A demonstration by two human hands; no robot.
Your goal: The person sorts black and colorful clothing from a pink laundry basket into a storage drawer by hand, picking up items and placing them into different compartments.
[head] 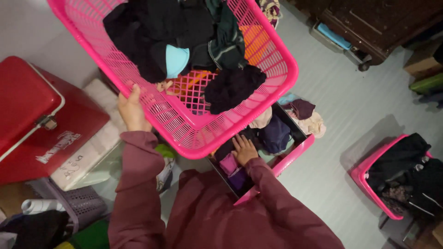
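left hand [132, 110] grips the rim of the pink basket [281, 60] of dark clothes, holding it up | right hand [243, 149] lies flat and open, holding nothing, on folded clothes in the pink drawer [295, 154] below

Our left hand [131, 110] is raised, arm bent at the elbow in a maroon sleeve, fingers [134, 93] curled in a closed grip. Our right hand [244, 150] reaches forward and down, palm down, fingers spread flat and pressing, gripping nothing.
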